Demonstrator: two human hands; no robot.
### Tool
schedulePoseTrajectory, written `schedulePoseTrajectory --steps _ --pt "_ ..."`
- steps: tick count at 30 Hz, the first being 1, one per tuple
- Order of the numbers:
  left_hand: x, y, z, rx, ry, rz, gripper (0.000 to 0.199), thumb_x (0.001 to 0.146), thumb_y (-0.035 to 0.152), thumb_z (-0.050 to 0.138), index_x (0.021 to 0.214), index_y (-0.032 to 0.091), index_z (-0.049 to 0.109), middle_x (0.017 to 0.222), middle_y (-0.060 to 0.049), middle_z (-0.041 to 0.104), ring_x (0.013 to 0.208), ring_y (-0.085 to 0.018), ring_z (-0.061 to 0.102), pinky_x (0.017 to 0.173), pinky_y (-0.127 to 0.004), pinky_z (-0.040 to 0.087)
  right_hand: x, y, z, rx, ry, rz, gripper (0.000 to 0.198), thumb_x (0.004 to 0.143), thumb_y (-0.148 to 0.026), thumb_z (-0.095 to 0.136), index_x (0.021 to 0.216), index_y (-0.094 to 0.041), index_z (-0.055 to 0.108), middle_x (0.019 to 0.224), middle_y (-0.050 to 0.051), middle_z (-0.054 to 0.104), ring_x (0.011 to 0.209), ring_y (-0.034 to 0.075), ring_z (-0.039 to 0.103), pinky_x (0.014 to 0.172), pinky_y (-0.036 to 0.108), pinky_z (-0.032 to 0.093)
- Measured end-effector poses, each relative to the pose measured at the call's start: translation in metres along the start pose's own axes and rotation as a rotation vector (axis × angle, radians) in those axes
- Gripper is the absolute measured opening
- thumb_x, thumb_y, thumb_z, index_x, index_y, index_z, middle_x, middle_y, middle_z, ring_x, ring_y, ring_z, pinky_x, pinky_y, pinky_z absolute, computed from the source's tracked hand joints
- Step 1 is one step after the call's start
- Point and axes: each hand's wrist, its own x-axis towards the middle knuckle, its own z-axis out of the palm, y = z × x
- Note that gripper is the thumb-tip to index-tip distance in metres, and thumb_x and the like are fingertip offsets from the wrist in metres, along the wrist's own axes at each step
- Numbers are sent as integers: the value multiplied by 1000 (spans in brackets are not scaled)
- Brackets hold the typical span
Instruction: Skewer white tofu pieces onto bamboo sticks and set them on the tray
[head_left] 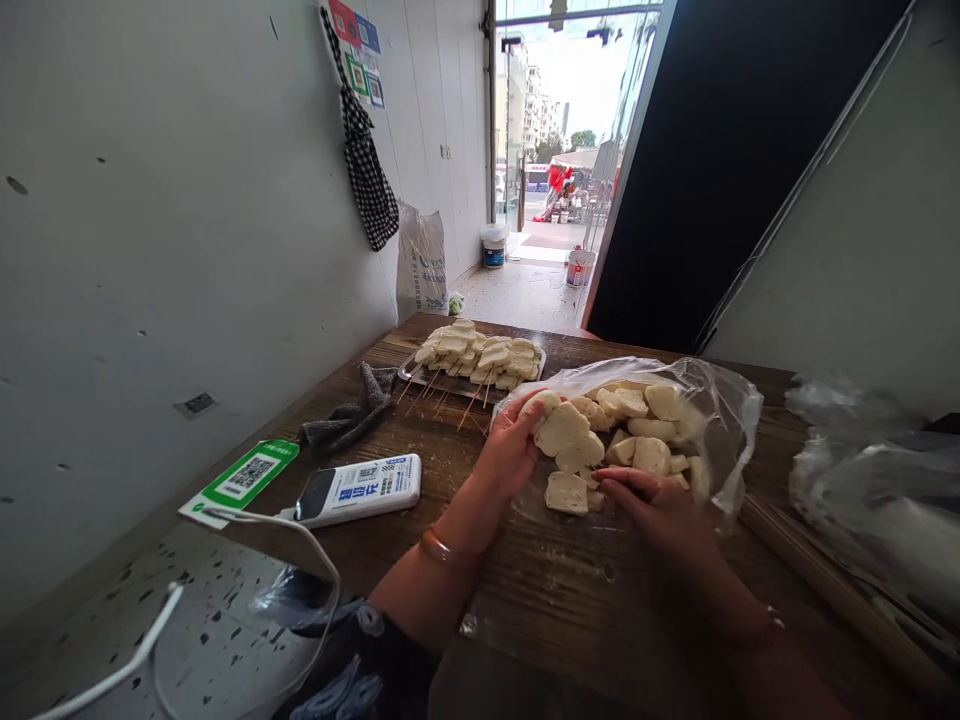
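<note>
My left hand (514,437) is closed around several pale steamed bun slices (564,430), which hang overlapping in a row. Below them, one squarish slice (567,494) is at the tabletop; whether it is joined to the others I cannot tell. My right hand (651,497) has its fingers pinched together beside the lower slices, and what they grip is too small to make out. Just behind the hands, a clear plastic bag (720,400) lies open with loose bun slices (651,455) in it. Farther back, a metal tray (409,372) bears skewered bun slices (469,345), their sticks pointing towards me.
On the wooden table (555,590), to the left, are a grey cloth (349,415), a white device (364,488) with a cable, and a green QR card (251,473). Crumpled plastic (862,470) lies at the right. A wall stands close on the left.
</note>
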Motion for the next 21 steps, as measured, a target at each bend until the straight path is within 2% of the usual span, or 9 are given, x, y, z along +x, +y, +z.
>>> schedulePoseTrajectory --steps 6,11,15,21 --pt "-1 -10 3 19 -22 -28 46 66 36 83 102 11 70 95 -9 74 81 -17 67 71 -25 51 0 -3 1 -63 34 -21 36 80 -45 60 94 -17 79 77 6 76 68 21 68 64 29 53" --pt "-3 -12 3 9 -26 -28 47 66 36 83 104 11 70 97 -10 74 81 -17 66 75 -26 51 0 -2 2 -56 50 -35 35 80 -46 62 92 -19 80 92 6 78 85 24 71 74 30 54" --pt "-3 -9 3 -3 -7 -22 46 65 35 84 102 11 70 97 -11 74 80 -17 66 74 -26 50 2 6 2 -91 24 -6 39 83 -48 57 98 -18 78 84 6 77 73 23 70 65 30 54" --pt "-3 -9 -2 -34 27 -36 54 62 37 85 107 12 67 92 -10 74 75 -17 65 68 -27 51 1 8 4 -223 -23 -243 29 85 -43 58 91 -23 79 98 5 75 90 22 69 80 30 53"
